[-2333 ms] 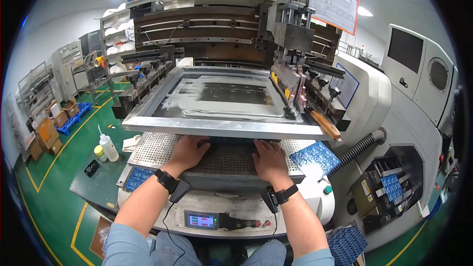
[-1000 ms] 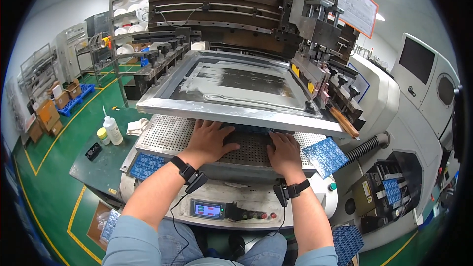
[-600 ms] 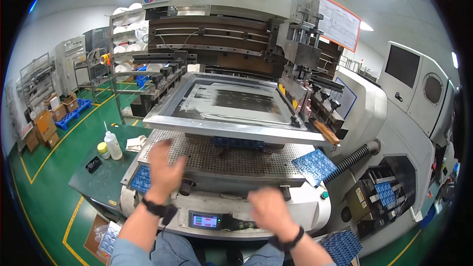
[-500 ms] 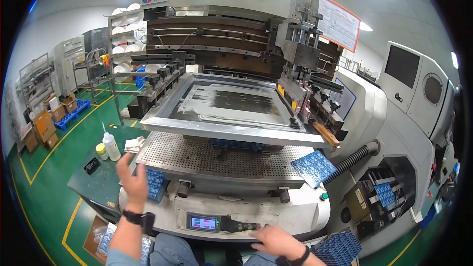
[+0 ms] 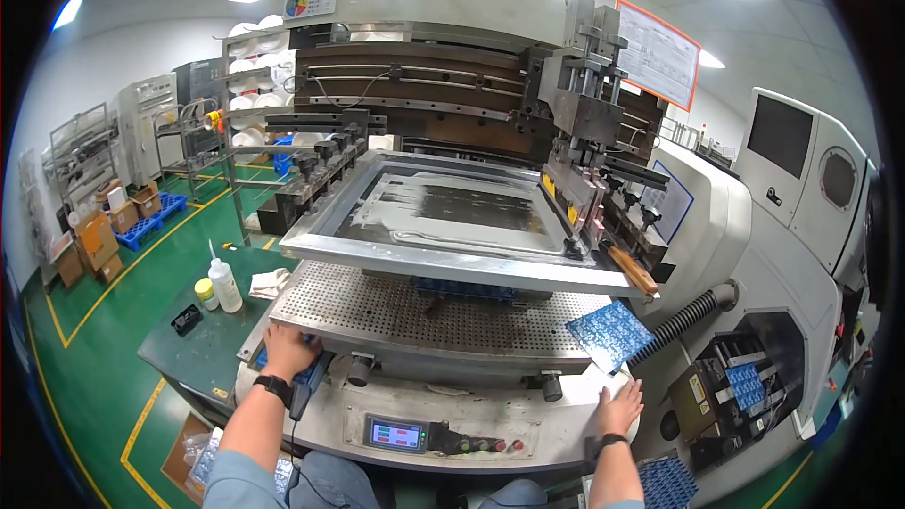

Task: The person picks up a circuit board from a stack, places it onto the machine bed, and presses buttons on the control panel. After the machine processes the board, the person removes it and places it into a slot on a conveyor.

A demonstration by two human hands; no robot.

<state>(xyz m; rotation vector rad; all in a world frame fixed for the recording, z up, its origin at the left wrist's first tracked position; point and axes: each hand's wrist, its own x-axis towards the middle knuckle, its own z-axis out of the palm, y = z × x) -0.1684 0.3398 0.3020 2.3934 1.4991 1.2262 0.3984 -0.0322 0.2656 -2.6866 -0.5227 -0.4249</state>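
Note:
My left hand (image 5: pixel 290 351) is down at the left end of the machine, fingers curled over a stack of blue circuit board panels (image 5: pixel 306 373); the fingertips are partly hidden. Open, fingers extended, my right hand (image 5: pixel 619 409) is at the right front of the white machine body (image 5: pixel 556 415). Just above it, one blue circuit board panel (image 5: pixel 611 334) lies tilted over the right corner of the perforated metal table (image 5: pixel 377 306). Over that table sits a framed printing screen (image 5: pixel 452 259) smeared with grey paste. Beneath the screen, another blue panel (image 5: pixel 462 290) shows in part.
A small touch screen (image 5: pixel 395 433) and several push buttons (image 5: pixel 490 445) are on the front. At the right end rests a wooden-handled tool (image 5: pixel 633 270). A squeeze bottle (image 5: pixel 224 285), yellow-capped jar (image 5: pixel 205 294) and white cloth (image 5: pixel 271 284) stand left. More blue panels (image 5: pixel 666 483) are at lower right.
My left hand has come down from above onto the stack of blue panels. My right hand has moved from beside the buttons up and right, and its fingers have spread. The view has shifted slightly.

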